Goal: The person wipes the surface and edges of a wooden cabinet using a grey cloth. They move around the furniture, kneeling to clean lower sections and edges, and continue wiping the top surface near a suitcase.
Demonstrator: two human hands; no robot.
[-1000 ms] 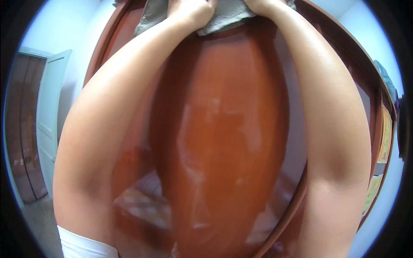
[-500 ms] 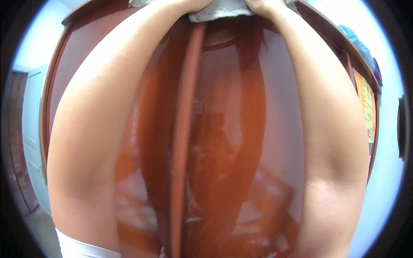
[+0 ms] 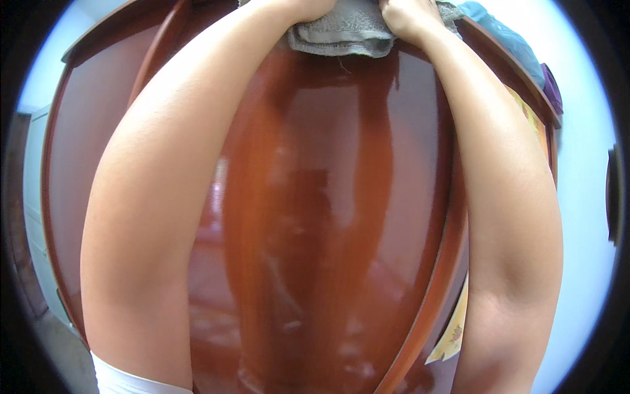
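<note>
A folded grey towel [image 3: 344, 33] is pressed against the glossy red-brown wood panel [image 3: 308, 217] at the top of the view. My left hand [image 3: 308, 9] closes on its left side, partly cut off by the upper edge. On the right side, my right hand [image 3: 408, 18] grips the cloth with bent fingers. Both forearms reach up, one along each side of the panel, and are mirrored in its shine. A loose thread hangs from the towel's lower edge.
Raised wooden trim [image 3: 426, 295] runs down the right of the panel. A yellow printed sheet [image 3: 453, 328] shows beside my right arm. On the top ledge at right lie a teal bundle [image 3: 502, 36] and a purple item [image 3: 551, 88]. A pale door [image 3: 36, 190] stands far left.
My view and both hands with the towel have shifted right along the wooden front. The trim that was mid-view now lies at upper left. More of the towel shows.
</note>
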